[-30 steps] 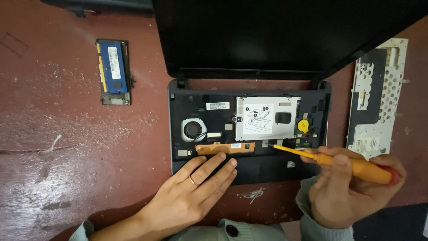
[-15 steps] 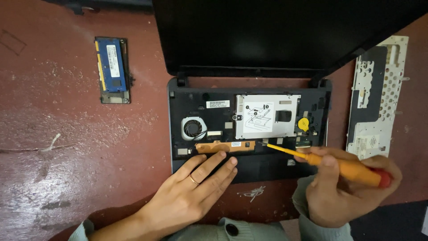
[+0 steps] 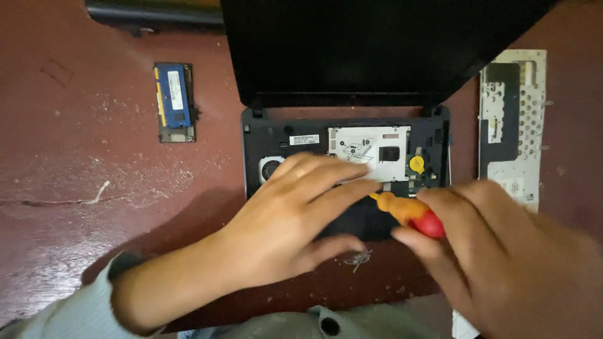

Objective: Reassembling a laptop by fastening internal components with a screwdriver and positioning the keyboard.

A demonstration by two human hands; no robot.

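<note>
Your opened-up netbook (image 3: 345, 157) sits mid-bench with the screen tipped back and its guts showing: cooling fan (image 3: 271, 168), silver drive cover (image 3: 367, 145), yellow coin cell (image 3: 417, 164). Your left hand (image 3: 295, 213) lies flat across the base, fingers spread and holding nothing, looks like it's just pinning the thing down so it won't skate around. Your right hand (image 3: 496, 251) has its grip closed around the orange-and-red screwdriver (image 3: 408, 210), handle angled in toward the board, while the pulled keyboard plate (image 3: 512, 119) lies off to the right and the blue RAM stick (image 3: 174, 100) lies on the left side of the red bench (image 3: 75, 188), out of the way.
</note>
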